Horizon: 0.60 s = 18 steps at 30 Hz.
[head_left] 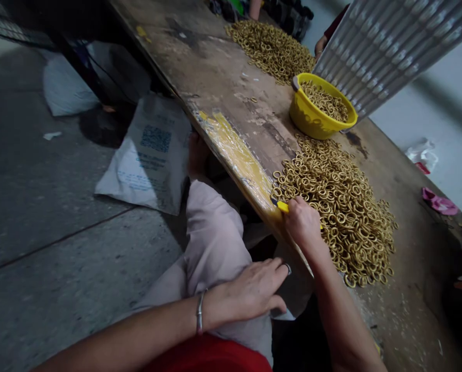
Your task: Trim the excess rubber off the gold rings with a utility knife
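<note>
My right hand [302, 219] is closed around a yellow-handled tool [282, 206], probably a knife, with a dark tip pointing left at the table edge. That fist rests against the near side of a heap of gold-coloured rings [343, 206]. Lower and to the left, over my lap, my left hand [250, 289] hovers palm down, its thumb apart from the fingers. A small dark, shiny band [288, 269] shows at the end of its index finger; whether it is worn or held I cannot make out.
A yellow basin [319, 121] full of rings stands behind the heap. Farther back lies a second ring heap [271, 49], with another person's hand [320, 46] beside it. Yellow tape [238, 150] covers the wooden table's edge. A white printed sack [149, 160] lies on the floor.
</note>
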{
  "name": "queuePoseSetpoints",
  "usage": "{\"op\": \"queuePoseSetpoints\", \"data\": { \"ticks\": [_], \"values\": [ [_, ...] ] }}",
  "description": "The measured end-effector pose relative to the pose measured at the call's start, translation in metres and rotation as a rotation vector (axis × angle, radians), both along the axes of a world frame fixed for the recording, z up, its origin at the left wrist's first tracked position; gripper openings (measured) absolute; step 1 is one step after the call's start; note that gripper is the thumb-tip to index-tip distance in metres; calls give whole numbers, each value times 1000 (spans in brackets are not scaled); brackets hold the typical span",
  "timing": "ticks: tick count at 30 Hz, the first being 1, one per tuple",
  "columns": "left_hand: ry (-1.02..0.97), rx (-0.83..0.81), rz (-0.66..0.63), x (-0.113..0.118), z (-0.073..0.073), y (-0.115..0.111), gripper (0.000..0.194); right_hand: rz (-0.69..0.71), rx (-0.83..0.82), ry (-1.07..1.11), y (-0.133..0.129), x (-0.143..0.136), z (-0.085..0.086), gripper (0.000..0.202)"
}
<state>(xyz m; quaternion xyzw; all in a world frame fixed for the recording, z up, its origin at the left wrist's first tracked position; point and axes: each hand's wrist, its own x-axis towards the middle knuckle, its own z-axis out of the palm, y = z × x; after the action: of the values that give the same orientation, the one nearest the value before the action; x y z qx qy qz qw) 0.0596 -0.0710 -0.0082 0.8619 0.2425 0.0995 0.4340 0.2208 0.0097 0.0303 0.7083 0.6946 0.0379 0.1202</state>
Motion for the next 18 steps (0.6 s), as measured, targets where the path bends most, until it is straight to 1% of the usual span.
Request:
{"op": "queuePoseSetpoints", "data": {
  "ticks": [4, 7, 11, 15, 18],
  "values": [
    [-24, -35, 90, -4, 2, 16, 16, 34, -21, -16, 2, 2, 3, 21],
    [-69, -50, 164, -7, 2, 23, 20, 14, 11, 29, 0, 4, 6, 17],
    [-103, -115, 229, -9, -4, 22, 25, -8, 75, 84, 1, 5, 8, 17],
    [-120, -115, 272, -6, -13, 20, 22, 15, 57, 98, 8, 0, 4, 22],
    [-148, -130, 283, -6, -16, 21, 21, 26, 41, 100, 14, -1, 1, 19]
  ]
}}
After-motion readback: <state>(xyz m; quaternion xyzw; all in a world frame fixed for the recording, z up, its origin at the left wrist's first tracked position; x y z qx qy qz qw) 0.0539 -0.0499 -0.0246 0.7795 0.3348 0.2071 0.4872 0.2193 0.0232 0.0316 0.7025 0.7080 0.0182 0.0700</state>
